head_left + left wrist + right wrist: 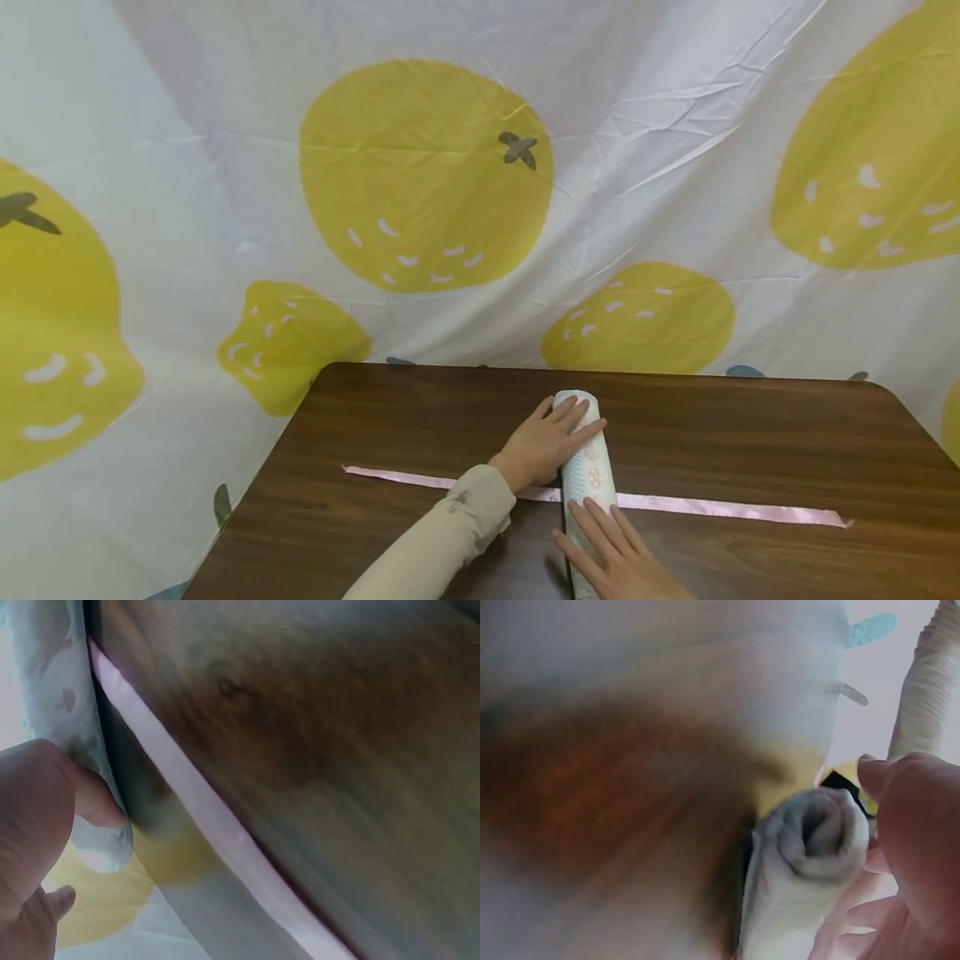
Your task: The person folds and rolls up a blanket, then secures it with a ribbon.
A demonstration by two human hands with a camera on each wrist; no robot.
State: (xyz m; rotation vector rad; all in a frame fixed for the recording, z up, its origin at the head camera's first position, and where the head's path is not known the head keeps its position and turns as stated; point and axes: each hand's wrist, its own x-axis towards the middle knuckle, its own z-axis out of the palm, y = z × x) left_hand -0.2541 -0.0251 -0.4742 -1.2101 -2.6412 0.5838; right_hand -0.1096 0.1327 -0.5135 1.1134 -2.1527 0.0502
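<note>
White patterned cloth, wound into a tight rolled towel (587,467), is seen lying on the dark wooden tabletop (750,442), its length running away from the person. It is laid across a pink ribbon (720,507) that is stretched flat from left to right over the tabletop, and the ribbon passes underneath the roll near its middle. The left hand (547,446) is placed on the far end of the roll, fingers straight and spread over its top, with a beige sleeve (442,537) covering the forearm. The right hand (618,554) is laid on the near end, fingers straight and flat on the cloth. Nothing is gripped by either hand; both are only pressed onto the roll. In the right wrist view the spiral end of the roll (821,836) is shown beside the fingers. A white backdrop sheet printed with yellow fruit (426,175) is hung behind the tabletop.
</note>
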